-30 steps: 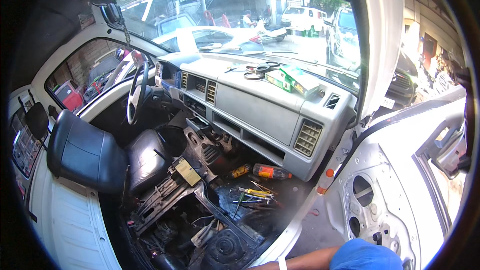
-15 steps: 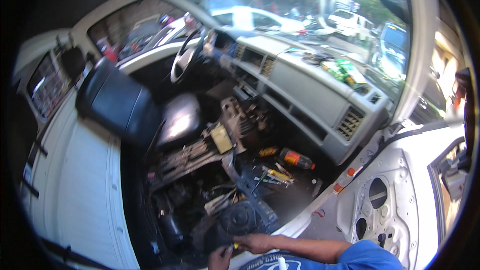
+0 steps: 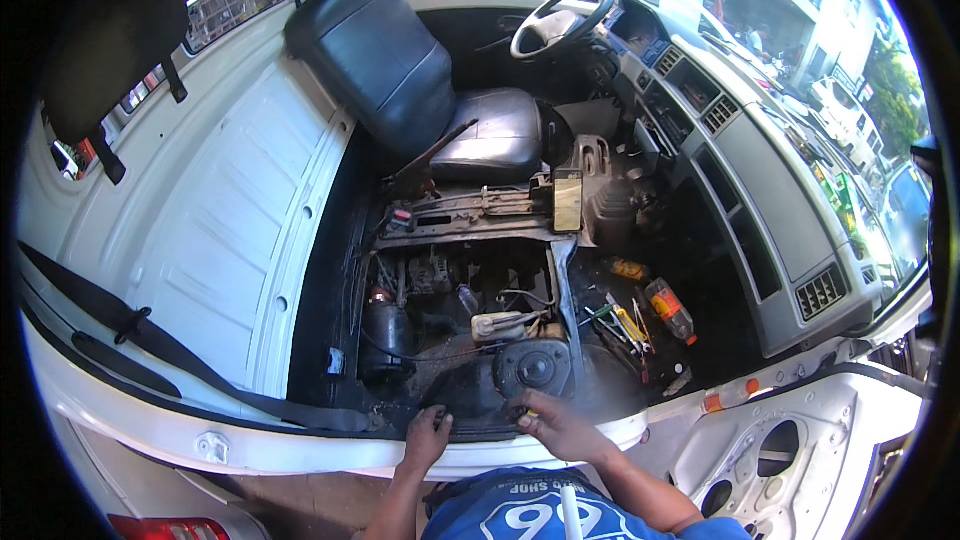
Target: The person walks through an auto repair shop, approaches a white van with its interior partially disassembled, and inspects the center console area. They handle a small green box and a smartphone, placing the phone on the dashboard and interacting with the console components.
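Observation:
Both hands are at the white door sill (image 3: 560,448), in front of the opened engine bay. My right hand (image 3: 560,428) is closed around a small yellow and dark thing (image 3: 524,414), mostly hidden by the fingers. To its left, my left hand (image 3: 428,438) is closed, its fingertips pinched together; whatever it may hold is too small to make out. Just beyond the hands lies a round black strut-tower cover (image 3: 537,368). A pale reservoir (image 3: 505,326) sits behind it, and a dark cylindrical canister (image 3: 386,336) stands farther left.
Pliers, screwdrivers and other tools (image 3: 622,325) lie on the footwell floor beside a bottle with a red label (image 3: 670,310). A black driver's seat (image 3: 385,60) and steering wheel (image 3: 562,22) are at the back. An open door panel (image 3: 770,460) stands at right; a seat belt (image 3: 230,390) crosses left.
The head view has turned left and tilted down, so the seat and engine bay show more fully. My hands have moved apart; the yellow thing stays in my right hand.

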Demonstrator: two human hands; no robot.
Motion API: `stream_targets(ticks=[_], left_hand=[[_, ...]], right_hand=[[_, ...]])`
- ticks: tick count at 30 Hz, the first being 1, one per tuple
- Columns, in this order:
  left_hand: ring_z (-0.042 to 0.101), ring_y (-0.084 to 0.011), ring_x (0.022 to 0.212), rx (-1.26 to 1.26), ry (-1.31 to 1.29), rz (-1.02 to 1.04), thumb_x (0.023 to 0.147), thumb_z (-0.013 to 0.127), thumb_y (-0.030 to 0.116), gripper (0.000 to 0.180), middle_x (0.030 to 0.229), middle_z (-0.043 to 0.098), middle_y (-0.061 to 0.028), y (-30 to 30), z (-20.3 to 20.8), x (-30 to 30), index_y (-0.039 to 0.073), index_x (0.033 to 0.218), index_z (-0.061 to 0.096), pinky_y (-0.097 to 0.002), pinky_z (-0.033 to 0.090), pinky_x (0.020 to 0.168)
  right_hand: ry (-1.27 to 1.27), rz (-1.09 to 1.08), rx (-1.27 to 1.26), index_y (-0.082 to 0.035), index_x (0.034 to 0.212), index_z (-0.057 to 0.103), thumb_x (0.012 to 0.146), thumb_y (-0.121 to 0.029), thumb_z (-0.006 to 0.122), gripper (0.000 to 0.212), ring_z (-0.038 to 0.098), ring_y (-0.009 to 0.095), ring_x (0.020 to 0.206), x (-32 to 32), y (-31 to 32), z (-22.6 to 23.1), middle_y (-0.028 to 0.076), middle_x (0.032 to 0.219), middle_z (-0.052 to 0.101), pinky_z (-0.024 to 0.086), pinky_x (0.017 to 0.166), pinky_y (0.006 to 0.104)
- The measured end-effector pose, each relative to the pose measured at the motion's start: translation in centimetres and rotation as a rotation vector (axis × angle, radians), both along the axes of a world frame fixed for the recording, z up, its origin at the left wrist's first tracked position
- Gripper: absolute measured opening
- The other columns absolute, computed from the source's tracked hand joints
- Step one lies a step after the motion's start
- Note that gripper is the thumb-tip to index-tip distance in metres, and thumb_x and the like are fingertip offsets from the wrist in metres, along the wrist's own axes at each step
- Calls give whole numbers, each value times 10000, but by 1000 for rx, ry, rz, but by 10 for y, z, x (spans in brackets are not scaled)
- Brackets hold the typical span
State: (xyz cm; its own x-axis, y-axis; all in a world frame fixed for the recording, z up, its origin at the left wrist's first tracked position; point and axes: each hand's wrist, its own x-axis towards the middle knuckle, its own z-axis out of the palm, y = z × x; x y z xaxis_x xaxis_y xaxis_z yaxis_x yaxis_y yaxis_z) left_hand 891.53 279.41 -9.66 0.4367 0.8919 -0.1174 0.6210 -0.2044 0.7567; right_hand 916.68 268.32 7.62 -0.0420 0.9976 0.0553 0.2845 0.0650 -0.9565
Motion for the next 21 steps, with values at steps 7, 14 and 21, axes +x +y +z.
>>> stream_targets(ticks=[7,14,21], left_hand=[[711,-354,928,21,-13,117,950,670,243,271,1054,718,-192,-2,-12,-4,35,1119,708,-446,551,847],[708,-328,873,105,12,119,927,694,255,252,1003,719,-158,-3,-14,3,50,1071,724,-435,552,804],[704,-324,828,66,-10,132,924,696,245,233,960,720,-156,-1,-18,3,46,1039,735,-428,553,771]], right_hand=[[189,71,73,-4,986,655,938,-320,730,329,618,214,803,-16,11,78,109,855,627,486,747,346],[271,167,371,-31,794,623,842,-238,733,240,600,275,638,-18,5,133,96,719,622,461,575,360],[306,132,413,-21,777,615,863,-193,714,216,586,257,620,-13,-1,141,95,714,615,433,555,357]])
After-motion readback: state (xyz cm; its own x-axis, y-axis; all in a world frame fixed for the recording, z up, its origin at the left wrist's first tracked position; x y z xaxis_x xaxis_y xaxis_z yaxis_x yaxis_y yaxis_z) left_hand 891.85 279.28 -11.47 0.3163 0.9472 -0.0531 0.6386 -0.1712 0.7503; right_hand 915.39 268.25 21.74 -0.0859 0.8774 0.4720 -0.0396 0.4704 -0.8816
